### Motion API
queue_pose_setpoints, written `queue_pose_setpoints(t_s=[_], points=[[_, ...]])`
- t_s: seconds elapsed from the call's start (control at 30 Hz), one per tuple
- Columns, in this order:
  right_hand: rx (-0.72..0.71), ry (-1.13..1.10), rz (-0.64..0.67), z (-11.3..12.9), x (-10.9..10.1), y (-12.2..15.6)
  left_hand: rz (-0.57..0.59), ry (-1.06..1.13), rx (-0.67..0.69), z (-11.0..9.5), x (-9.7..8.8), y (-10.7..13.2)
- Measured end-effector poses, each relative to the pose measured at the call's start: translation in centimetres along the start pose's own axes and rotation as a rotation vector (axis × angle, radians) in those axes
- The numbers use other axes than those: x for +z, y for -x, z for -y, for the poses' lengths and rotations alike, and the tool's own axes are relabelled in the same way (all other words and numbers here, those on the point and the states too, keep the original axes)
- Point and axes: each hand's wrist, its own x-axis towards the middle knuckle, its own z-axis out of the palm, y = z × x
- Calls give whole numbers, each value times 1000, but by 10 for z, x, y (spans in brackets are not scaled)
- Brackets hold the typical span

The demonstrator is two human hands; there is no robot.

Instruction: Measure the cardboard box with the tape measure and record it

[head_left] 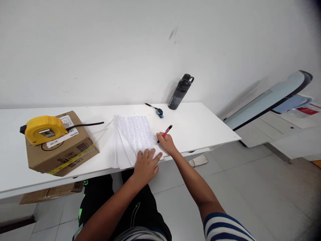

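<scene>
A stack of paper sheets covered in dense handwriting lies near the front edge of the white table, its left pages curling up. My left hand rests flat on the lower part of the top sheet, fingers spread. At the sheet's right edge, my right hand grips a red and black pen, its tip down at the paper. Behind the sheets are a second, black pen and a small dark wristwatch-like item.
On the left a cardboard box carries a yellow tape measure with a black strap. A dark water bottle stands at the back of the table, by the wall. A dark-edged panel leans on the right.
</scene>
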Motion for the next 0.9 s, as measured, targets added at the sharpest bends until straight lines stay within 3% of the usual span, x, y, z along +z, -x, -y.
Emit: queue_pose_setpoints(t_s=[0.13, 0.43, 0.53, 0.6, 0.67, 0.77, 0.9], points=[[-1, 37, -64, -2, 0, -1, 4, 1, 5, 1, 1, 0], [-47, 139, 7, -8, 1, 7, 17, 45, -26, -5, 2, 13], [-21, 196, 10, -12, 1, 9, 18, 109, -24, -6, -8, 21], [-4, 231, -51, -16, 2, 9, -30, 225, -15, -9, -26, 29], [-94, 225, -69, -21, 5, 8, -168, 357, -37, -12, -51, 42], [-208, 243, 6, -30, 13, 4, -526, 439, -185, -6, -94, 68], [-171, 377, 64, -33, 23, 4, -927, 398, -540, 40, -148, 111]])
